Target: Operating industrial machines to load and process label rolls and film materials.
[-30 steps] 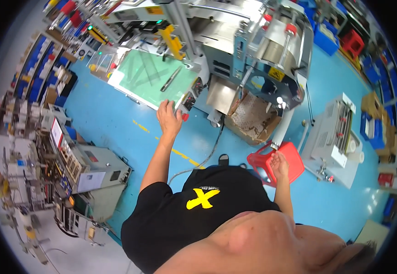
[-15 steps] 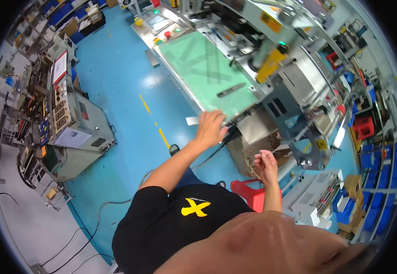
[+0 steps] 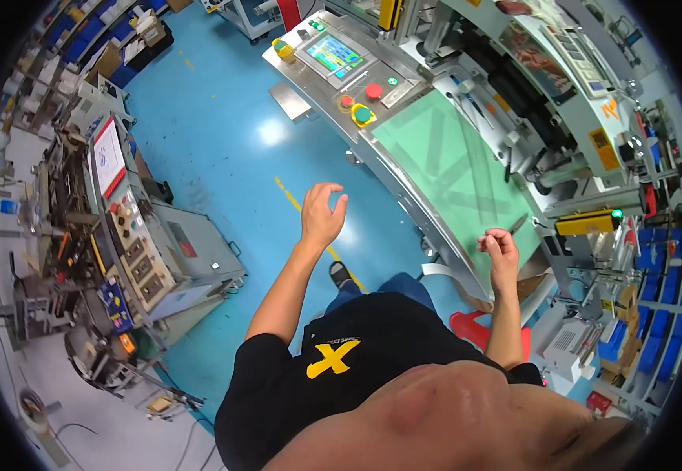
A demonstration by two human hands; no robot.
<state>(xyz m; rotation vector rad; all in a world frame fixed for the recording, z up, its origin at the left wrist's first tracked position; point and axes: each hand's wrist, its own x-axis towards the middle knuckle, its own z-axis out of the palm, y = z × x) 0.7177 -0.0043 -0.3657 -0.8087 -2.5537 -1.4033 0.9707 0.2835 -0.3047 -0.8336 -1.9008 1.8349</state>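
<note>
My left hand (image 3: pixel 321 213) is raised over the blue floor, fingers spread and curled, holding nothing. My right hand (image 3: pixel 499 247) hangs loosely curled and empty just in front of the rounded metal edge of a machine table with a green mat (image 3: pixel 455 169). A control panel (image 3: pixel 341 67) with a small screen and red, green and yellow buttons sits at the far end of that table. My black shirt with a yellow mark (image 3: pixel 333 357) fills the lower middle.
A grey control cabinet (image 3: pixel 133 243) with a screen and buttons stands to my left. A red stool (image 3: pixel 474 328) is by my right leg. Blue bins (image 3: pixel 659 294) line the right side. A yellow line (image 3: pixel 290 192) marks the floor.
My left hand has come off the table edge and now hovers over the floor. My view has swung so the machine table lies to my right.
</note>
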